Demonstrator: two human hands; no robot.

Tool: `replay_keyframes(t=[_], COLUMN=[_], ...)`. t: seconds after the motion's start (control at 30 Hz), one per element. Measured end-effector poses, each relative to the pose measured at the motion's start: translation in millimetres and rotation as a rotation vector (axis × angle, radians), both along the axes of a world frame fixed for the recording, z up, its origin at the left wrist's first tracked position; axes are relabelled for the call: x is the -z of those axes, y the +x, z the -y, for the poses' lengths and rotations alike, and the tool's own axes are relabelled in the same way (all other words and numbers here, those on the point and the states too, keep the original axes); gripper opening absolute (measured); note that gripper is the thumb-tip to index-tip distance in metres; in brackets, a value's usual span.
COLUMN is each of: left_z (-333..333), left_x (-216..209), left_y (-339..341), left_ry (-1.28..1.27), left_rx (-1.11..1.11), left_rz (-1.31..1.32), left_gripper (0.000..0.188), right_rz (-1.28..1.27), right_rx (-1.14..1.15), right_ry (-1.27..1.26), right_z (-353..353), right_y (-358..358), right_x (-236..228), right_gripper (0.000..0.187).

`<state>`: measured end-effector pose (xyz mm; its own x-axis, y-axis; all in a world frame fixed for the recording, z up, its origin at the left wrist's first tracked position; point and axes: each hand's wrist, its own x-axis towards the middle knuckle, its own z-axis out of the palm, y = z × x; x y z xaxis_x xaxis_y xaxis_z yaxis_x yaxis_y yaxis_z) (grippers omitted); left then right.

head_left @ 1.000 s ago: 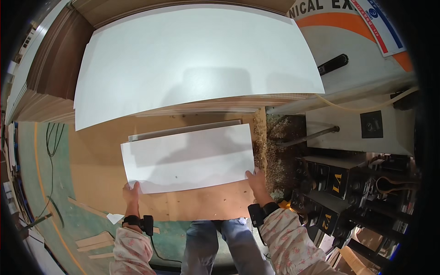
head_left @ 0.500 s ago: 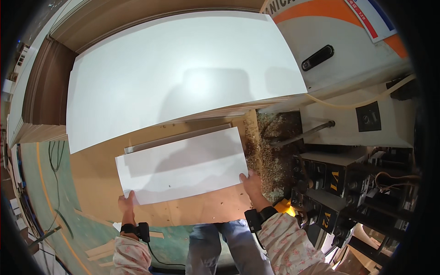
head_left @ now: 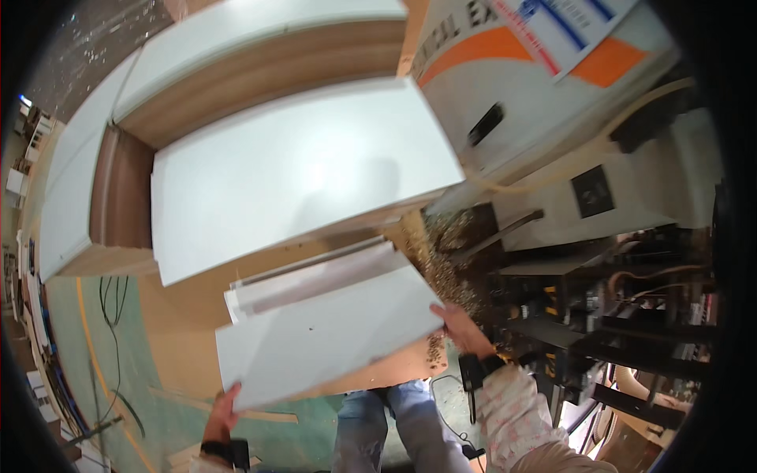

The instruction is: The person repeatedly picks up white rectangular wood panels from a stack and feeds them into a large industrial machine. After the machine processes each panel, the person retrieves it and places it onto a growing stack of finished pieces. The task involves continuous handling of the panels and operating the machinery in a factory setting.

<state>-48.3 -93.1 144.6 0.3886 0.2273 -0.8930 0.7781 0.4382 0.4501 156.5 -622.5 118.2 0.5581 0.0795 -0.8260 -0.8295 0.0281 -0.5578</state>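
A white rectangular panel (head_left: 335, 331) is held between my two hands, raised and tilted in front of my legs. My left hand (head_left: 224, 405) grips its near left corner, the thumb on the upper face. At the right end, my right hand (head_left: 464, 329) is closed on the edge near the corner. The fingers under the panel are hidden. Beyond it lies another white panel (head_left: 315, 284), partly covered by the held one, on a brown board (head_left: 185, 339).
A stack topped by a large white sheet (head_left: 260, 181) stands ahead, with taller board stacks (head_left: 122, 189) behind and left. Wood chips (head_left: 438, 260) litter the right side. A grey-and-orange machine (head_left: 544, 173) and black motor units (head_left: 544, 303) stand right. Cables (head_left: 114, 307) lie on the green floor.
Both hands have lifted the white panel off and drawn it toward me, uncovering the panel beneath. The head view has shifted, showing more of the far stacks.
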Motion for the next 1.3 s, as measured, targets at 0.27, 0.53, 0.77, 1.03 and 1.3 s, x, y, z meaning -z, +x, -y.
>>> replay_keyframes(t=[0.27, 0.53, 0.77, 1.03, 1.3], left_z=[86, 115, 182, 404, 610], left_x=[-298, -402, -485, -508, -557], left_y=[-99, -84, -38, -37, -33], left_ry=[-0.016, 0.273, 0.615, 0.347, -0.042], left_rx=[0.228, 0.769, 1.149, 1.032, 0.581], left_rz=[-0.229, 0.317, 1.113, 1.255, 0.854], left_gripper=[0.054, 0.048, 0.044, 0.046, 0.04], right_rz=[-0.067, 0.365, 0.739, 1.035, 1.061], right_rx=[0.174, 0.32, 0.872, 1.292, 1.553], right_ry=[-0.173, -0.371, -0.043, 0.062, -0.339], right_z=[67, 91, 172, 367, 417], right_y=[-214, -350, -367, -340, -212], right_x=[-283, -539, -592, -572, -542], right_gripper=[0.036, 0.04, 0.024, 0.033, 0.048])
